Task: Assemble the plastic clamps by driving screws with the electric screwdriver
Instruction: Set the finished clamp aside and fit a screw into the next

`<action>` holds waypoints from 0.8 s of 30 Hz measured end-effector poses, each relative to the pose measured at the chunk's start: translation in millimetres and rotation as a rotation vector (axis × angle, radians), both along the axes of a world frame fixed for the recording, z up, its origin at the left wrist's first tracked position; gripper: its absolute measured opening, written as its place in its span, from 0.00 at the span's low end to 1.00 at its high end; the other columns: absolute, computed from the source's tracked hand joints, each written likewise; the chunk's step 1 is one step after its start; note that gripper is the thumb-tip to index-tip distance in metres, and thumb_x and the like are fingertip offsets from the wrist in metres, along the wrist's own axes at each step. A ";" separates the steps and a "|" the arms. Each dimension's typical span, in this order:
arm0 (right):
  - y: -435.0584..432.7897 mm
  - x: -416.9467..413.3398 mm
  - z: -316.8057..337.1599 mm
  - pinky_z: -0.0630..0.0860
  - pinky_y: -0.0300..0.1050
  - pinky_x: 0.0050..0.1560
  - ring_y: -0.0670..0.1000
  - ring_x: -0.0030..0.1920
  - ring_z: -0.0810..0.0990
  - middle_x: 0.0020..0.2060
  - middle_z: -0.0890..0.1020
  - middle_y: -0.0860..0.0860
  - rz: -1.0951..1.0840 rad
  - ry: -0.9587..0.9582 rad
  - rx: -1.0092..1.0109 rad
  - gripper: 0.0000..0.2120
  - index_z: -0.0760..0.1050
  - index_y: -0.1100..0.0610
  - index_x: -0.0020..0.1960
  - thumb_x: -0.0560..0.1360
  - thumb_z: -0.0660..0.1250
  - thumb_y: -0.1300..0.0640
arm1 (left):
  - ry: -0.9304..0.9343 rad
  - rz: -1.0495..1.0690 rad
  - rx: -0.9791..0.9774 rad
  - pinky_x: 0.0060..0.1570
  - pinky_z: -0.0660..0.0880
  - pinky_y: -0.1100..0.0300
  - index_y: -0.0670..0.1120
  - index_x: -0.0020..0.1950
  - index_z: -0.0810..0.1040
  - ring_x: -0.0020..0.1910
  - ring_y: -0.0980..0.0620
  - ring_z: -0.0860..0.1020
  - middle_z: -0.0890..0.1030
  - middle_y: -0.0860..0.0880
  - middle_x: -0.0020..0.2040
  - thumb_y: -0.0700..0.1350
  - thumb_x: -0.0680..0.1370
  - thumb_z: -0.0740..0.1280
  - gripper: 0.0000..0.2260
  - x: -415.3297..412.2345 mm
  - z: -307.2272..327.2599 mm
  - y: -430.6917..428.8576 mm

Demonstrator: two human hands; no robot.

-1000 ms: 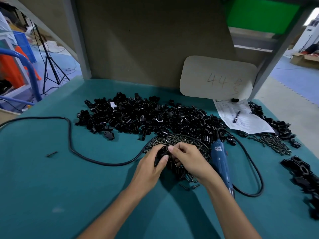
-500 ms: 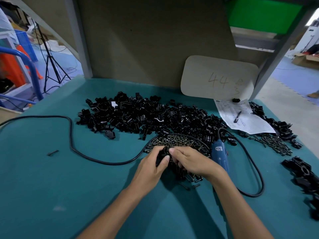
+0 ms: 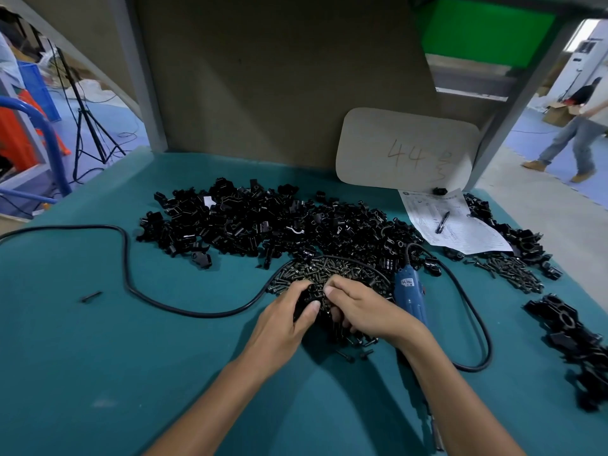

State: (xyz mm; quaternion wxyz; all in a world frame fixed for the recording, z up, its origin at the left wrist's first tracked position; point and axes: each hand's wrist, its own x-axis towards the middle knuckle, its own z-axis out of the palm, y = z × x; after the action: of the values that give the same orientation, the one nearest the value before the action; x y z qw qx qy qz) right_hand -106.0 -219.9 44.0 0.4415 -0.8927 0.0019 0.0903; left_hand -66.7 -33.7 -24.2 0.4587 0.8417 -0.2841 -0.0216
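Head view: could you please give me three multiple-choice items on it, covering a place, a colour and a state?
1. Where does the pen lie? A) on the paper sheet B) in the screw pile C) in a hand
2. What colour is the electric screwdriver body? A) red B) blue C) yellow
3. What is the left hand doing? A) lying flat B) gripping a black clamp part C) holding the cable
Answers: 1A, it rests on the sheet; 2B, the housing is blue; 3B, fingers curl round the part.

The left hand (image 3: 283, 320) and right hand (image 3: 365, 309) are going bare, forearms behind them uncovered, thumbnails showing trimmed short.
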 end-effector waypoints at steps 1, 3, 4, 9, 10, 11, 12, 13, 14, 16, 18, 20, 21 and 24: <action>1.8 -0.5 0.3 0.74 0.39 0.35 0.42 0.33 0.75 0.32 0.79 0.43 -0.008 0.009 0.026 0.14 0.71 0.51 0.45 0.86 0.55 0.48 | 0.001 -0.001 0.007 0.43 0.66 0.73 0.64 0.68 0.63 0.50 0.67 0.74 0.75 0.65 0.52 0.67 0.81 0.53 0.18 -0.2 0.4 0.0; 6.0 -2.3 0.2 0.73 0.39 0.34 0.43 0.32 0.74 0.32 0.78 0.45 -0.016 0.012 0.073 0.16 0.70 0.52 0.43 0.86 0.54 0.48 | 0.005 -0.007 0.005 0.45 0.67 0.69 0.62 0.70 0.63 0.51 0.62 0.75 0.77 0.60 0.56 0.67 0.81 0.53 0.20 0.0 0.4 -0.5; 7.4 -3.3 0.3 0.72 0.39 0.34 0.43 0.32 0.73 0.32 0.78 0.45 -0.022 0.010 0.080 0.17 0.70 0.52 0.43 0.86 0.54 0.47 | 0.006 -0.010 0.002 0.46 0.68 0.66 0.61 0.70 0.63 0.53 0.60 0.75 0.78 0.59 0.57 0.67 0.81 0.52 0.21 -0.2 0.2 -0.4; -23.7 -21.2 4.0 0.76 0.48 0.45 0.44 0.42 0.79 0.41 0.80 0.44 -0.314 -0.181 -0.322 0.20 0.75 0.47 0.48 0.81 0.54 0.34 | 0.007 -0.013 0.030 0.44 0.65 0.72 0.65 0.69 0.61 0.49 0.66 0.72 0.73 0.63 0.51 0.69 0.80 0.50 0.20 -1.9 -0.4 -0.4; -36.7 -30.2 3.1 0.77 0.50 0.48 0.48 0.47 0.79 0.47 0.79 0.45 -0.420 -0.195 -0.468 0.20 0.74 0.48 0.54 0.80 0.56 0.33 | 0.011 -0.011 0.036 0.44 0.64 0.71 0.65 0.70 0.60 0.49 0.65 0.72 0.73 0.62 0.50 0.70 0.80 0.50 0.21 -1.9 -1.2 -0.6; -49.3 -40.2 1.1 0.76 0.52 0.51 0.52 0.53 0.77 0.53 0.76 0.48 -0.507 -0.149 -0.579 0.23 0.70 0.49 0.62 0.79 0.58 0.33 | 0.013 -0.014 0.044 0.44 0.64 0.69 0.65 0.70 0.59 0.49 0.63 0.72 0.73 0.61 0.50 0.70 0.80 0.49 0.21 -2.2 -2.3 -1.0; -59.2 -48.6 -1.2 0.75 0.54 0.54 0.57 0.57 0.76 0.58 0.74 0.53 -0.556 -0.064 -0.637 0.27 0.65 0.50 0.69 0.78 0.60 0.33 | 0.011 -0.017 0.052 0.44 0.65 0.68 0.65 0.71 0.59 0.50 0.62 0.72 0.72 0.61 0.50 0.71 0.80 0.49 0.21 -2.2 -2.9 -1.7; -65.5 -55.0 -4.1 0.74 0.56 0.55 0.61 0.58 0.77 0.61 0.74 0.56 -0.569 0.030 -0.649 0.31 0.61 0.51 0.72 0.78 0.63 0.33 | 0.010 -0.020 0.058 0.45 0.65 0.67 0.65 0.71 0.59 0.52 0.61 0.72 0.72 0.62 0.51 0.71 0.80 0.48 0.22 -2.2 -3.4 -2.1; -69.4 -59.1 -7.8 0.74 0.56 0.55 0.63 0.58 0.78 0.62 0.75 0.57 -0.570 0.094 -0.632 0.34 0.58 0.50 0.72 0.77 0.65 0.33 | 0.010 -0.023 0.062 0.45 0.65 0.66 0.65 0.71 0.59 0.52 0.60 0.72 0.72 0.63 0.51 0.71 0.80 0.48 0.22 -2.2 -3.5 -2.3; -74.8 -61.2 -14.1 0.72 0.55 0.56 0.63 0.59 0.79 0.62 0.78 0.58 -0.573 0.122 -0.574 0.38 0.55 0.52 0.75 0.76 0.69 0.35 | 0.006 -0.021 0.066 0.45 0.65 0.68 0.65 0.71 0.59 0.52 0.59 0.72 0.72 0.63 0.51 0.71 0.80 0.49 0.22 -2.5 -3.3 -2.2; -81.6 -62.0 -13.6 0.73 0.56 0.61 0.63 0.62 0.78 0.64 0.78 0.59 -0.616 0.122 -0.361 0.42 0.55 0.57 0.79 0.76 0.72 0.39 | 0.011 -0.020 0.068 0.47 0.65 0.69 0.65 0.71 0.59 0.54 0.59 0.72 0.72 0.63 0.54 0.71 0.80 0.49 0.22 -2.9 -3.3 -1.1; -86.9 -63.9 -13.2 0.78 0.58 0.59 0.58 0.57 0.82 0.59 0.82 0.57 -0.673 0.064 0.086 0.37 0.67 0.61 0.74 0.74 0.75 0.43 | 0.016 -0.027 0.067 0.49 0.67 0.63 0.66 0.71 0.59 0.56 0.59 0.71 0.72 0.61 0.58 0.71 0.80 0.49 0.22 -3.0 -3.0 -0.7; -88.0 -65.1 -13.4 0.80 0.54 0.53 0.53 0.50 0.84 0.53 0.83 0.56 -0.705 0.016 0.318 0.32 0.73 0.62 0.69 0.72 0.74 0.44 | 0.018 -0.031 0.069 0.51 0.67 0.61 0.66 0.71 0.59 0.57 0.60 0.70 0.72 0.61 0.60 0.71 0.80 0.49 0.22 -3.0 -2.8 -0.9; -85.1 -60.7 -12.3 0.83 0.47 0.41 0.47 0.38 0.85 0.44 0.83 0.55 -0.843 -0.141 0.914 0.21 0.76 0.61 0.60 0.77 0.67 0.45 | 0.005 -0.040 0.094 0.52 0.66 0.60 0.64 0.72 0.60 0.56 0.61 0.70 0.73 0.58 0.61 0.71 0.80 0.48 0.23 -2.6 -2.8 -1.5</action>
State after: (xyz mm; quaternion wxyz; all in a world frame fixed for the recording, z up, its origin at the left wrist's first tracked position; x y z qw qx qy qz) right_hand -166.7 -304.9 31.7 0.7753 -0.5402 0.2858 -0.1591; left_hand -69.3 -35.2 -26.9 0.4191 0.8563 -0.2984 -0.0462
